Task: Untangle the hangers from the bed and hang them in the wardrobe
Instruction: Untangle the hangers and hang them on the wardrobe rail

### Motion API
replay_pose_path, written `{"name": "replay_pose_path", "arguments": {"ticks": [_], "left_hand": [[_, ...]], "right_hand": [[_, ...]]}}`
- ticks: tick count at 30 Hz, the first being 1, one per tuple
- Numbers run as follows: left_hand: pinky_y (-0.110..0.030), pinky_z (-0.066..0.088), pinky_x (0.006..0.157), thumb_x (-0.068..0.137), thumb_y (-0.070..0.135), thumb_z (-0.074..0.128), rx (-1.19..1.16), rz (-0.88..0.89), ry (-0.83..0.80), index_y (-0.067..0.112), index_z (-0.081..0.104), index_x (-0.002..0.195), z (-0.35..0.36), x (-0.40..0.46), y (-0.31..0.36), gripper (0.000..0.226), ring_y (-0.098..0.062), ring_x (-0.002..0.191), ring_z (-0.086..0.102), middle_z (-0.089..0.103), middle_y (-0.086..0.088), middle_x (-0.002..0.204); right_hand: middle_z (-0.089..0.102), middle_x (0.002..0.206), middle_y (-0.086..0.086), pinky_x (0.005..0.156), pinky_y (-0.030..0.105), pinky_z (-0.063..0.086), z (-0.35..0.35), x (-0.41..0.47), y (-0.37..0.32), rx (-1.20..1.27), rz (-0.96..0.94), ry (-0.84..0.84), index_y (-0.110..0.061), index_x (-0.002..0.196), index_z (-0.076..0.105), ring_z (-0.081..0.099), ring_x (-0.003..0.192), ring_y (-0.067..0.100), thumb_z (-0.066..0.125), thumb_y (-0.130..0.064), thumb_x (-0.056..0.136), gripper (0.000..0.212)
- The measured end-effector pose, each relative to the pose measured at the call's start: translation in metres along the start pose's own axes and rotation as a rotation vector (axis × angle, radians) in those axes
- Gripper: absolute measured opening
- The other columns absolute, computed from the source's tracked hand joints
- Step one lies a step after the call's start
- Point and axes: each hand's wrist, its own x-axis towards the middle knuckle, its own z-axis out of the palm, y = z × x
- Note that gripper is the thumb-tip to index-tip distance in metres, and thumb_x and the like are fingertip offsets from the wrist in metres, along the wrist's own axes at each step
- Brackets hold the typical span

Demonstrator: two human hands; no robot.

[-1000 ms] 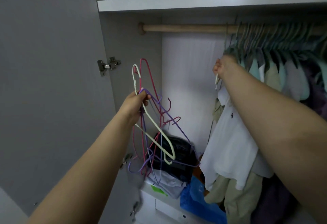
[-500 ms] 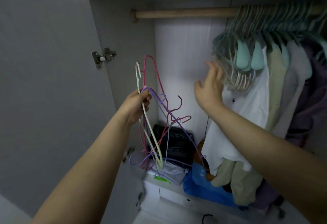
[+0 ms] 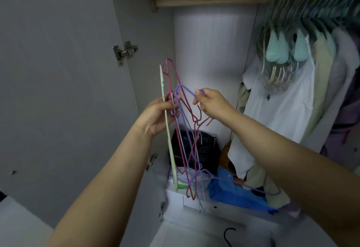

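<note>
My left hand (image 3: 158,115) grips a tangled bunch of thin hangers (image 3: 182,139) in front of the open wardrobe: a cream one (image 3: 169,129), pink ones and purple ones, hanging mostly downward. My right hand (image 3: 211,103) pinches the hook of a purple hanger (image 3: 186,90) at the top of the bunch. The wooden rail (image 3: 210,1) runs across the top, bare on its left half. Several teal hangers (image 3: 278,51) with clothes crowd its right half.
The grey wardrobe door (image 3: 58,81) stands open at the left with its hinge (image 3: 125,51). On the wardrobe floor lie a black bag (image 3: 204,149), a blue bag (image 3: 233,192) and folded items. A white shirt (image 3: 280,114) hangs at the right.
My right hand left the hung clothes, came down to the left and took hold of the purple hanger's hook. The view tilted down; the bunch turned edge-on.
</note>
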Motion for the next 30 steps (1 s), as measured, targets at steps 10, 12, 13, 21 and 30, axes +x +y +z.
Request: {"name": "replay_pose_path", "arguments": {"ticks": [10,12,13,21,30], "left_hand": [[-0.017,0.036,0.047,0.1,0.011,0.045,0.078,-0.022,0.159,0.015,0.054,0.084,-0.022,-0.007,-0.003,0.019,-0.004,0.049,0.04,0.057,0.004,0.075],[-0.017,0.032,0.046,0.099,0.019,0.049,0.171,-0.033,0.245,0.015,0.054,0.081,-0.02,-0.008,-0.005,0.019,-0.004,0.046,0.036,0.06,0.006,0.068],[-0.018,0.031,0.047,0.099,0.023,0.052,0.224,-0.045,0.284,0.015,0.054,0.082,-0.019,-0.009,-0.007,0.019,-0.004,0.045,0.035,0.063,0.006,0.066],[-0.022,0.026,0.047,0.097,0.032,0.054,0.491,-0.063,0.283,0.016,0.054,0.081,0.006,-0.009,-0.021,0.023,-0.008,0.045,0.024,0.075,-0.003,0.09],[-0.015,0.023,0.039,0.094,0.013,0.057,0.304,0.171,0.59,0.02,0.041,0.066,0.023,0.013,-0.033,0.033,-0.009,0.037,0.026,0.035,0.009,0.041]], "right_hand": [[0.035,0.044,-0.004,0.042,0.019,0.02,-0.037,0.0,0.009,0.199,0.112,0.102,-0.018,0.065,0.047,0.027,0.038,0.01,0.039,-0.055,0.095,0.049],[0.036,0.047,-0.001,0.041,0.019,0.021,-0.048,0.004,0.009,0.218,0.124,0.163,-0.017,0.065,0.048,0.027,0.038,0.01,0.039,-0.054,0.096,0.049],[0.036,0.048,-0.001,0.041,0.019,0.021,-0.053,0.007,0.01,0.239,0.135,0.191,-0.017,0.066,0.047,0.027,0.038,0.01,0.039,-0.054,0.096,0.049],[0.034,0.053,-0.001,0.037,0.011,0.016,-0.074,0.047,0.034,0.536,0.301,0.507,-0.017,0.069,0.044,0.023,0.029,0.006,0.032,-0.051,0.099,0.048],[0.05,0.131,0.01,0.077,0.033,0.055,-0.055,0.047,0.073,0.085,0.308,-0.042,-0.02,0.152,0.001,0.063,0.094,0.019,0.049,-0.068,0.083,0.096]]}}
